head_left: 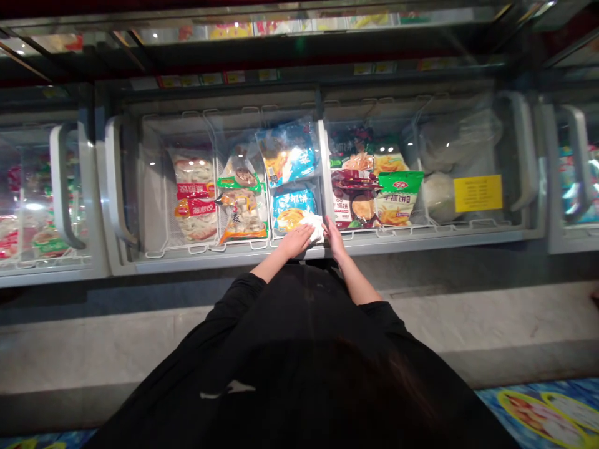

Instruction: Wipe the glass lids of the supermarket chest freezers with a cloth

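A white cloth (315, 226) is gripped by the left hand (294, 241), the right hand (334, 238) laid open beside it; wiping of the freezer rim (421, 242) is judged underway.

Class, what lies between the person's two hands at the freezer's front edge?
A crumpled white cloth, touching the left hand, beside the right hand; head view.

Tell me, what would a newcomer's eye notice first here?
First the two hands at the front rim of the chest freezer: the left hand rests on a white cloth, the right hand just beside it. Behind them the wire baskets hold blue packets in the middle and a green packet to the right. A yellow label shows farther right.
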### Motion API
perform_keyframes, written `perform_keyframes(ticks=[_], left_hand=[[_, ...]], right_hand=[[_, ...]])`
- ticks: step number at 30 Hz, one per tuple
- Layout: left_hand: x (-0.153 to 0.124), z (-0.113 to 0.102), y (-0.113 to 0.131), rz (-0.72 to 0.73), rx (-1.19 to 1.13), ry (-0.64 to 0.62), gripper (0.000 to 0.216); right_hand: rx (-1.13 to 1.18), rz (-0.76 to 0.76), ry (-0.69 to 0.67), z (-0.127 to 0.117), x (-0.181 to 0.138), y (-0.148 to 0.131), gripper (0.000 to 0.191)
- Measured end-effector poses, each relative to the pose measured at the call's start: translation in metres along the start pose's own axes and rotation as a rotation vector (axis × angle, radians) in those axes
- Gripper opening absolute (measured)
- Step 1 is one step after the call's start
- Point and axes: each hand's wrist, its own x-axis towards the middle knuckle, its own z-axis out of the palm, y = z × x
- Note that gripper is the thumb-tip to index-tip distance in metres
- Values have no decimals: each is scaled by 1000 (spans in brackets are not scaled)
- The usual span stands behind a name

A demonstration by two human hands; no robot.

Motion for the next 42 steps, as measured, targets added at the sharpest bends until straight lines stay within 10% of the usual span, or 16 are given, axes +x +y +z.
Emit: perform_keyframes(ticks=[7,18,27,42], left_hand=[[27,2,20,154,-15,-91,49],[110,-11,4,-94,10,10,44],[62,3,28,-28,-14,-90,38],[105,-27,5,-224,106,58,43]], right_hand=[[320,110,92,-18,19,17,48],[435,153,71,-40,29,21,40],[419,120,48,-36,32,13,44],[400,85,52,-36,78,-9,47]])
